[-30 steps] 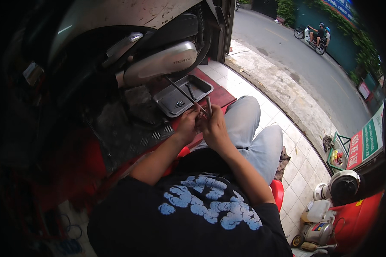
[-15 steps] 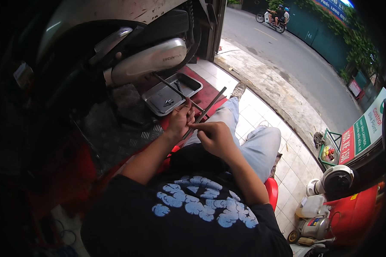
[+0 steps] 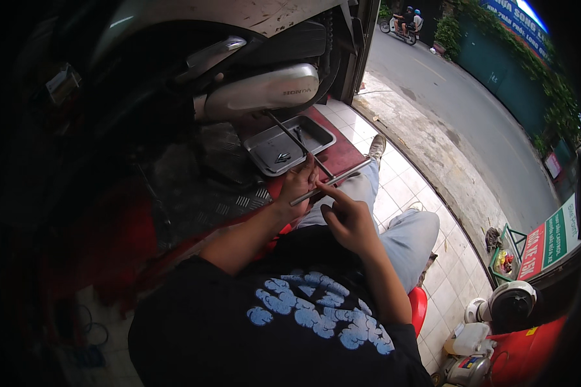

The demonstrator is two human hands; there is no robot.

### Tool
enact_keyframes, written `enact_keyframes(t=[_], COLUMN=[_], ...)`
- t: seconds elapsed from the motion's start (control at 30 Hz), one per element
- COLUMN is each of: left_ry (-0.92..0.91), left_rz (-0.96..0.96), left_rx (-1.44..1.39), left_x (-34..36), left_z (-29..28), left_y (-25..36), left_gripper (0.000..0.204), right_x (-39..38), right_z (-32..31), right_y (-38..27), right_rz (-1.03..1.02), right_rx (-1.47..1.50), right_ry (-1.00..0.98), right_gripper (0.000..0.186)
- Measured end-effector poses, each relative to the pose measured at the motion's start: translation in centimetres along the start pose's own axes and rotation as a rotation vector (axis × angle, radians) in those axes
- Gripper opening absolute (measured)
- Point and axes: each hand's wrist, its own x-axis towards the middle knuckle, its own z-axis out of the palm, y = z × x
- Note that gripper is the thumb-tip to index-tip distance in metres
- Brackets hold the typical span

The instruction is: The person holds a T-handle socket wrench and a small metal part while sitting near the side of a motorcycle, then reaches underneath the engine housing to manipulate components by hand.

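A T-handle wrench (image 3: 292,138) reaches from beneath the silver case (image 3: 265,90) of a scooter down to my hands. My left hand (image 3: 295,187) is closed round its shaft close to the crossbar (image 3: 350,171). My right hand (image 3: 347,218) has its index finger stretched against the crossbar, thumb apart and the other fingers bent, gripping nothing. The wrench's far tip is hidden under the case. Behind the shaft lies a shallow metal tray (image 3: 263,162), with several small dark bolts (image 3: 282,158) inside.
Under the tray is a red surface (image 3: 342,149). White floor tiles (image 3: 400,174) run along a doorway edge to the street. At right stand a sign board (image 3: 552,242), a fan (image 3: 513,302), a plastic jug (image 3: 471,338) and a red tank (image 3: 529,351). I sit on a red stool (image 3: 418,309).
The wrench's crossbar has turned clockwise in the picture, under my right index finger. The whole view has shifted, so the scooter and tray appear further right. A motorbike on the street has moved on.
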Motion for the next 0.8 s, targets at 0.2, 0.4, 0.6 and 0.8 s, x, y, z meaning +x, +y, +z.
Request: enact_keyframes(t=[0.2,0.4,0.6,0.8], left_ry=[-0.01,0.016,0.005,0.026], left_rz=[0.027,-0.008,0.02,-0.027], left_rx=[-0.036,-0.013,-0.007,-0.022], left_x=[0.2,-0.1,0.2,-0.1], left_z=[-0.3,-0.6,-0.8,-0.8], left_y=[0.5,-0.1,0.0,0.0], left_gripper=[0.048,0.049,0.049,0.046], right_x=[0.4,-0.1,0.0,0.5], right_z=[-1.2,-0.6,0.3,-0.9], right_y=[2.2,-1.3,-0.3,1.2], right_rz=[0.197,0.018,0.111,0.233], right_rx=[-0.323,0.138,-0.036,0.389], right_ry=[0.015,0.111,0.045,0.241], right_gripper=[0.049,0.047,0.018,0.039])
